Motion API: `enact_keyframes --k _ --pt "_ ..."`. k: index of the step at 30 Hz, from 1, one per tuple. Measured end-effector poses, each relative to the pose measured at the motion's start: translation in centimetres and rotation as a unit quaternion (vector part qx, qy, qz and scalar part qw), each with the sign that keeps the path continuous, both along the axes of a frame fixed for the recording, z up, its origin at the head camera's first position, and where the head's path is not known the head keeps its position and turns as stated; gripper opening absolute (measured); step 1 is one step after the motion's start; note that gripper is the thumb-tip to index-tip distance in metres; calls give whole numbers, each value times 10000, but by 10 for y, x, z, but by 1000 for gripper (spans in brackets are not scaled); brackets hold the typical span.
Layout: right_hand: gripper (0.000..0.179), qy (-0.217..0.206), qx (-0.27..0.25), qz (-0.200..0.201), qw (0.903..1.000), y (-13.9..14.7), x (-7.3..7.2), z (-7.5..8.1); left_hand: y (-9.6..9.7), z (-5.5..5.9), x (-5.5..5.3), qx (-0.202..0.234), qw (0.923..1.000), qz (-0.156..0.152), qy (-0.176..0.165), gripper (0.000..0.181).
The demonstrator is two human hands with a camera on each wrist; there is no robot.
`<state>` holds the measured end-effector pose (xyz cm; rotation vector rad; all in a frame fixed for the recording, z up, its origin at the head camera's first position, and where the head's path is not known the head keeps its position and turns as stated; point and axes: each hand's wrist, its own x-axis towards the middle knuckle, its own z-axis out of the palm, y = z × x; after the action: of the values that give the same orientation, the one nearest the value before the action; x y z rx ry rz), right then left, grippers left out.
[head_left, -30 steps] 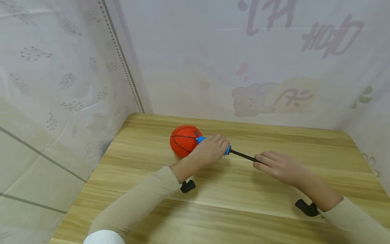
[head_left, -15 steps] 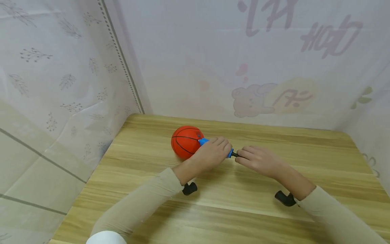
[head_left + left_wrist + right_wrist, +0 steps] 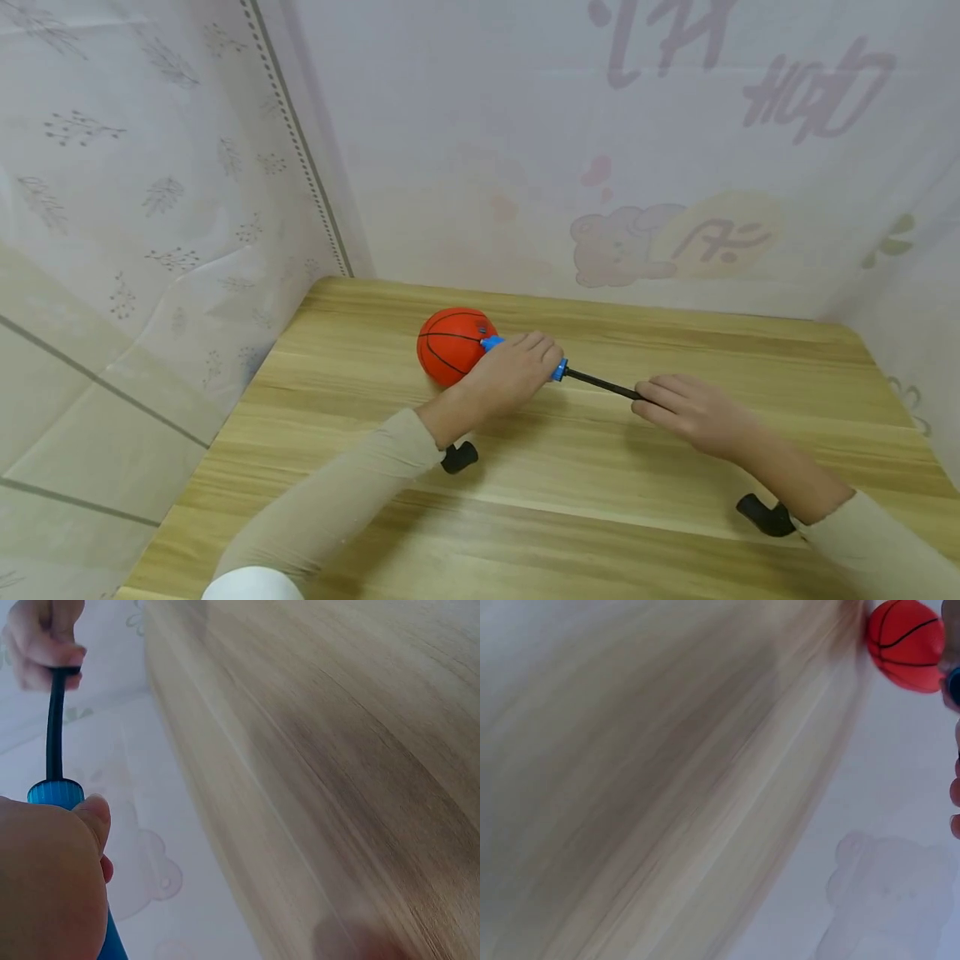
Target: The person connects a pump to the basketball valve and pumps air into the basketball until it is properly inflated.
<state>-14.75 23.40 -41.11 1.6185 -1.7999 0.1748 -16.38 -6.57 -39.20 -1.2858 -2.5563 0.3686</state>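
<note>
A blue hand pump (image 3: 558,370) points at a small red basketball (image 3: 452,346) on the table, its nozzle end right at the ball's side. My left hand (image 3: 517,367) grips the pump's blue barrel, covering most of it. From the barrel's near end a long black rod (image 3: 600,382) sticks out. My right hand (image 3: 690,412) holds the far end of that rod, hiding the handle in the head view. In the left wrist view, the right hand (image 3: 46,645) curls over a black handle at the rod's end.
The wooden table (image 3: 525,533) carries the ball and stretches below both forearms. A pale printed curtain (image 3: 465,167) stands behind the table, another (image 3: 150,250) at the left. Black wrist mounts (image 3: 460,457) hang under the wrists.
My right hand moved left, pushing the rod nearly all the way into the barrel, then drew back right so the rod is out again. My left hand and the ball shifted only slightly.
</note>
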Motion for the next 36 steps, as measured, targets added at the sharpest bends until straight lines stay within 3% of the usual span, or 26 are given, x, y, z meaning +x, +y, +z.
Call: enact_keyframes --k 7,20,29,32,36 --pt "41 125 -46 72 9999 9 2 0 -1 1 0 -83 9998 -12 160 17" --pt "33 77 547 -219 9982 -34 -14 2 13 -3 5 -285 9987 73 416 18" --pt "39 7 404 -311 9987 -48 -19 0 17 -4 7 -246 9992 188 268 17" --pt "41 -123 354 -349 9987 -47 -20 1 15 -2 6 -70 9997 224 101 28" --pt "46 -239 285 -395 9985 -41 -22 3 4 6 1 409 9980 339 -330 59"
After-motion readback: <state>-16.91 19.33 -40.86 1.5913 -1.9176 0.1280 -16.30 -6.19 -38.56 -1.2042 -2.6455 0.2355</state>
